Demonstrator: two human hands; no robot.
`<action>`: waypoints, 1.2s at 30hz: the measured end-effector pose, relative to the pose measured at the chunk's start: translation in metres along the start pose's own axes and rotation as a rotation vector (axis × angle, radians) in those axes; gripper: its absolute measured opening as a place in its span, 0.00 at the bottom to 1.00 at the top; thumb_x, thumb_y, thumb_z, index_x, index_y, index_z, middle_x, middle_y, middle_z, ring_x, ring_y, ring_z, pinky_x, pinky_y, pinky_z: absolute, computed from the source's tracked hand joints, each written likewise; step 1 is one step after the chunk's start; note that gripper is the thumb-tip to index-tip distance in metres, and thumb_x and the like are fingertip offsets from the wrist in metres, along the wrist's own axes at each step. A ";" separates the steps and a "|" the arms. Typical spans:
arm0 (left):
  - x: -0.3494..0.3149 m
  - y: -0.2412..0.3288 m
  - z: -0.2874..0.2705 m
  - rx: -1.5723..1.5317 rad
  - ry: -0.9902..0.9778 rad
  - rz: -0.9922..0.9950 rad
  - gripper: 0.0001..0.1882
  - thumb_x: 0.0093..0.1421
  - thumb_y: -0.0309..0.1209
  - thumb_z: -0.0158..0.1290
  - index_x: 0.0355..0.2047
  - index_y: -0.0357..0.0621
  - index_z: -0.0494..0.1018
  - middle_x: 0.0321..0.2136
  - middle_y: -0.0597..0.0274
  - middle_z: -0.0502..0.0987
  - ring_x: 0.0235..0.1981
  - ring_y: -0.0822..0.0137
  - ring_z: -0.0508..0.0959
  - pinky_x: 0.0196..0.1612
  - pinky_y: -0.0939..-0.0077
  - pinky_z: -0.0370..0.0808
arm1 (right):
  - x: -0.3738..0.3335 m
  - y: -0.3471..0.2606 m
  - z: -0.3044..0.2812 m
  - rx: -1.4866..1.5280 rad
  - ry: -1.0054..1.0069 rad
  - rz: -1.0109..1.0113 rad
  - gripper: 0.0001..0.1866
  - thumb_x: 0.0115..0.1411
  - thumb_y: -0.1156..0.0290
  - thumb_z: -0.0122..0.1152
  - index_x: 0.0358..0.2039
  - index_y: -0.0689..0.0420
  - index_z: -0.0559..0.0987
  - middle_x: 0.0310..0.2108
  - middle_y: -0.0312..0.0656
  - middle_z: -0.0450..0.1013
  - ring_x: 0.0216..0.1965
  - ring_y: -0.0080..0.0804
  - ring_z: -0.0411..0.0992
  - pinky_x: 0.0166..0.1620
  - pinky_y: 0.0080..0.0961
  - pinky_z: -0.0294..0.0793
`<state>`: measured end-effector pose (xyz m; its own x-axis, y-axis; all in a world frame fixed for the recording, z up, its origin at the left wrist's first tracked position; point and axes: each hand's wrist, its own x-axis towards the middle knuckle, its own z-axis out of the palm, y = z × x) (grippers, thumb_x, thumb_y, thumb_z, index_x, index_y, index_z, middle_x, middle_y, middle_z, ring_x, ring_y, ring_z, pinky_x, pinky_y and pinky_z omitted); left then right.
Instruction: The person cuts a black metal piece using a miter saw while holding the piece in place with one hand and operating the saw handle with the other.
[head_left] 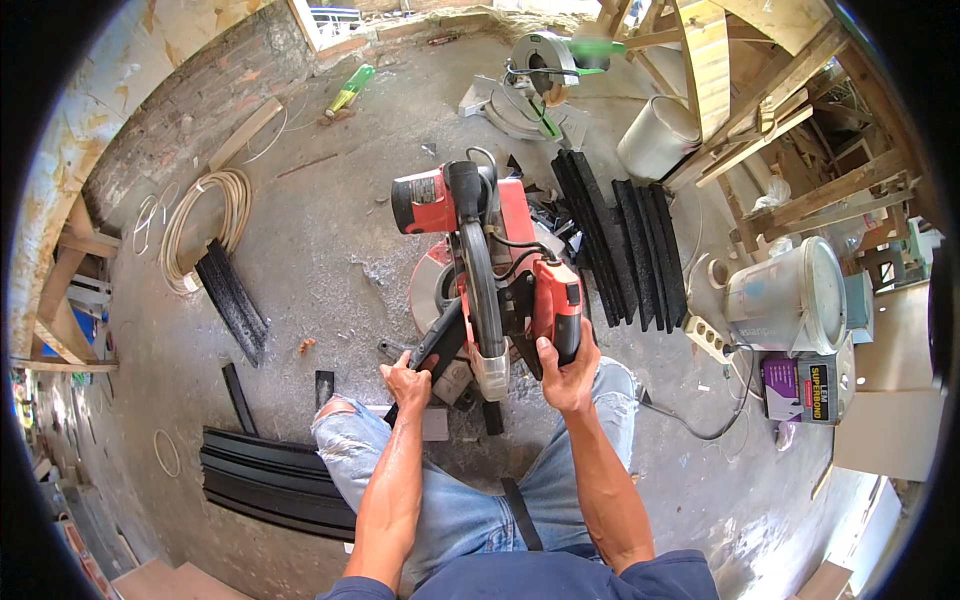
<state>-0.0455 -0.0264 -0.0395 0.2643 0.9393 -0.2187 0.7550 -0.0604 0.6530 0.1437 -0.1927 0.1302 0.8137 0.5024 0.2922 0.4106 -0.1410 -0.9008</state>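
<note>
Your right hand (567,368) gripped the handle of the red miter saw (490,270) at frame centre. Your left hand (408,381) clasped a black strip (436,346) beside its blade, over the concrete floor (300,230).

One head-worn fisheye view looks steeply down from above. It faces the saw (490,280) close below, on the concrete floor (320,230). Edges bend toward the rim.

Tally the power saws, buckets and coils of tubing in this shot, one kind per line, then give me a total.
Mitre saws: 2, a red one under both hands, right hand on its handle, left hand on a black strip; a green one farther back.
Buckets: 2, a white one and a grey one.
Coils of pale tubing: 1.
Total: 5
</note>
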 end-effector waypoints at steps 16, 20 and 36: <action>-0.006 0.011 -0.009 -0.080 -0.038 -0.027 0.27 0.41 0.24 0.56 0.47 0.35 0.78 0.38 0.39 0.68 0.39 0.43 0.74 0.46 0.58 0.72 | -0.007 0.007 0.000 -0.011 0.008 -0.027 0.19 0.57 0.71 0.61 0.45 0.65 0.69 0.25 0.44 0.69 0.23 0.37 0.66 0.30 0.31 0.68; -0.005 0.009 -0.007 -0.097 -0.026 -0.019 0.25 0.42 0.24 0.58 0.45 0.38 0.79 0.36 0.43 0.68 0.37 0.45 0.73 0.44 0.58 0.71 | -0.007 0.009 0.003 0.054 0.051 -0.109 0.20 0.57 0.72 0.61 0.47 0.65 0.68 0.25 0.43 0.70 0.22 0.34 0.65 0.29 0.29 0.68; -0.006 0.001 -0.003 -0.092 0.021 0.048 0.21 0.44 0.27 0.61 0.42 0.45 0.81 0.28 0.46 0.67 0.31 0.48 0.71 0.38 0.58 0.70 | -0.006 0.005 0.003 0.027 0.043 -0.078 0.19 0.55 0.72 0.62 0.45 0.63 0.69 0.23 0.42 0.69 0.21 0.32 0.65 0.29 0.27 0.68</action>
<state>-0.0479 -0.0314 -0.0356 0.2855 0.9430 -0.1710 0.6831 -0.0751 0.7265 0.1396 -0.1938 0.1231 0.7970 0.4737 0.3748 0.4626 -0.0797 -0.8830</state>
